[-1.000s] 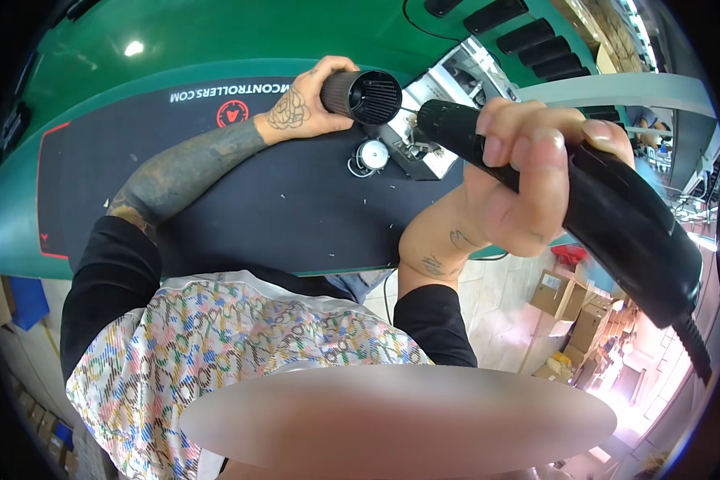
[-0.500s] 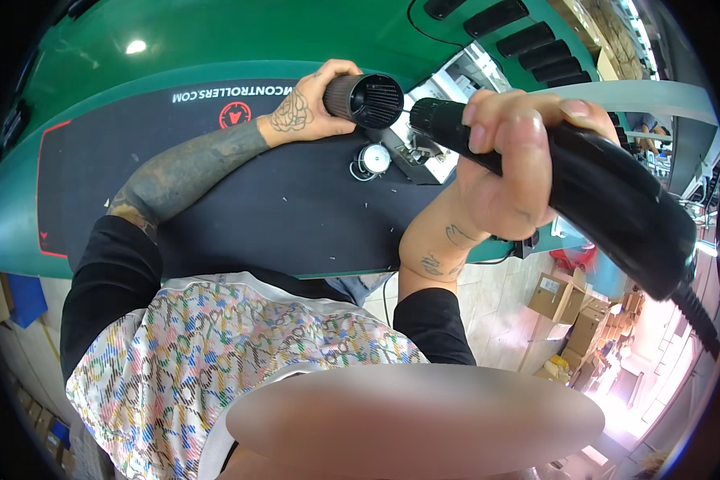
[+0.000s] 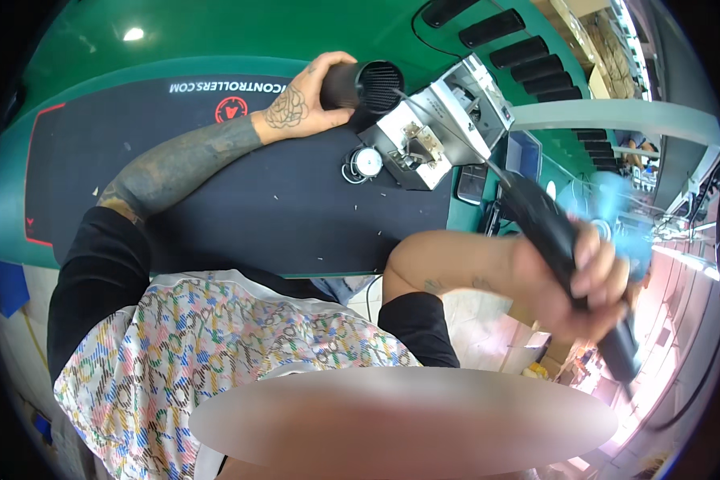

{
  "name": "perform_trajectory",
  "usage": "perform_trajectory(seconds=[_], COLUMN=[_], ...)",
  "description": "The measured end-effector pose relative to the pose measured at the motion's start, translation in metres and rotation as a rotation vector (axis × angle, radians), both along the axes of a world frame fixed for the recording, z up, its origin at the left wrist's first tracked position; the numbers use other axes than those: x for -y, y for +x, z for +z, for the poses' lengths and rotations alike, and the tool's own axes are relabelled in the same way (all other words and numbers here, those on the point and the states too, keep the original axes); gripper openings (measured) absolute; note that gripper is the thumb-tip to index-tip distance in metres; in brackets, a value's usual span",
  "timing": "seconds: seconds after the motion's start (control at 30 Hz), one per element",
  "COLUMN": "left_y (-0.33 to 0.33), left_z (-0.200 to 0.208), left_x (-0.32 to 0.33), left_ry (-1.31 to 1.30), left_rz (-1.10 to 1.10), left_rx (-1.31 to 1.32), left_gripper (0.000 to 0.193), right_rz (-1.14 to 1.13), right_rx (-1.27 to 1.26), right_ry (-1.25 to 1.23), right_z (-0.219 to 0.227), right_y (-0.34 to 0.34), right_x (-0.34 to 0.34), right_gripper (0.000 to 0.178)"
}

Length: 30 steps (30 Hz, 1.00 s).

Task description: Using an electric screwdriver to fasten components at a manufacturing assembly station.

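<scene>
At the far side of the dark mat, my left hand (image 3: 300, 104) is wrapped round a hollow black cylinder (image 3: 342, 86). The cylinder lies on its side, and its open, ribbed end faces right. My right hand (image 3: 572, 280), blurred by motion, grips a black corded electric screwdriver (image 3: 542, 218) to the right of the mat. The tool's narrow end points up and left toward the cylinder, well apart from it. A thin line runs between them; whether it is the tool's bit or a wire I cannot tell.
A silver metal machine (image 3: 448, 108) stands right of the cylinder, with a small round white-topped item (image 3: 366, 162) beside it. Several black cylinders (image 3: 520, 52) line the green table's far side. A grey bar (image 3: 616, 116) crosses at right, near a blue-grey bin (image 3: 524, 152).
My right hand has drawn the screwdriver back from the cylinder's open end, down and to the right. My left hand keeps hold of the cylinder in nearly the same place.
</scene>
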<state>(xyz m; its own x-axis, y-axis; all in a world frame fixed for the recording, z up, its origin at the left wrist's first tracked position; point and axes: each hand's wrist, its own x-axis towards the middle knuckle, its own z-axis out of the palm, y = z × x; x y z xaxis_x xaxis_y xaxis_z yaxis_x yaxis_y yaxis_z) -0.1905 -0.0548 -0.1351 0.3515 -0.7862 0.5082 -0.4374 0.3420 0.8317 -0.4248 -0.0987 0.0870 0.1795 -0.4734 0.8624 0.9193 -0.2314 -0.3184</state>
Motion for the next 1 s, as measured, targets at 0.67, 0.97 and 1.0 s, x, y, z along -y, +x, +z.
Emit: perform_trajectory(seconds=[0.67, 0.97, 1.0], left_y=[0.004, 0.002, 0.002], left_z=[-0.003, -0.011, -0.011], left_x=[0.003, 0.007, 0.006], left_ry=[-0.101, -0.143, -0.138], left_rz=[-0.113, -0.134, -0.142], left_rx=[0.119, 0.009, -0.004], left_gripper=[0.057, 0.063, 0.065], right_rz=[0.243, -0.09, -0.153], right_rx=[-0.072, -0.466, -0.421], right_ry=[-0.043, -0.11, -0.018], right_z=[0.009, -0.018, -0.022], right_y=[-0.022, 0.054, 0.065], right_x=[-0.008, -0.011, -0.017], right_gripper=[0.028, 0.032, 0.035])
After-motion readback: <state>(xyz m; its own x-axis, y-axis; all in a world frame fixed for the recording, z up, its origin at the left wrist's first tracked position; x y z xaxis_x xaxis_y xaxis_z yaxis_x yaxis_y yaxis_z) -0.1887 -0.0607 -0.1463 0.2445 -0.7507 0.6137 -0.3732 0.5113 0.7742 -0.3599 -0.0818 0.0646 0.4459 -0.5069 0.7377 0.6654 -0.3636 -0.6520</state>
